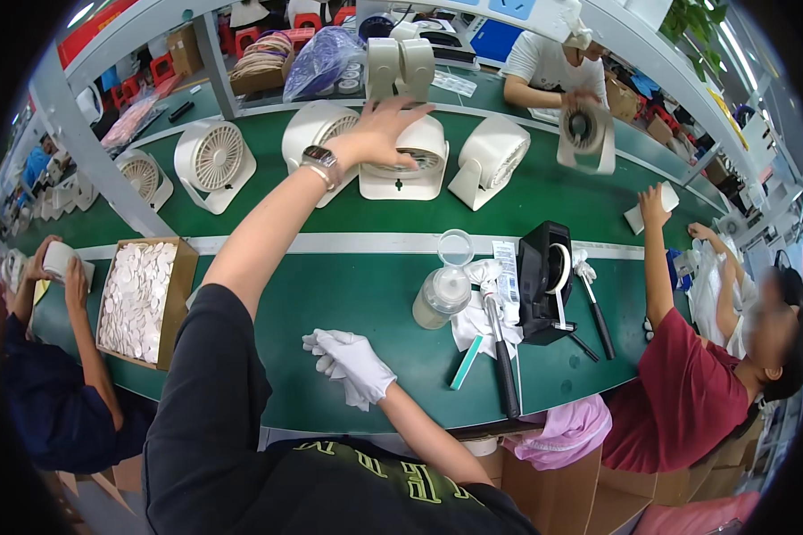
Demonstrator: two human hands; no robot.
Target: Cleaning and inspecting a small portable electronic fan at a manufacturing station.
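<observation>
My left hand (379, 135), bare and with a watch on its wrist, reaches forward over the green conveyor. Its fingers are spread above a white desk fan (406, 183), partly covering it; whether they touch it I cannot tell. Just left of that wrist stands a second white fan (310, 129), and to the right a tilted one (495, 159). My right hand (355, 361), in a white glove, lies low over the near worktable. Its fingers point left, loosely bent, with nothing visible in them.
A box of white discs (138, 299) stands left. To the right are a jar (442, 299), a screwdriver-like tool (501, 357), a teal-and-white strip (466, 364) and a black tape dispenser (540, 285). Co-workers sit at both sides; one across handles a fan (587, 147). A metal frame post (107, 152) rises left.
</observation>
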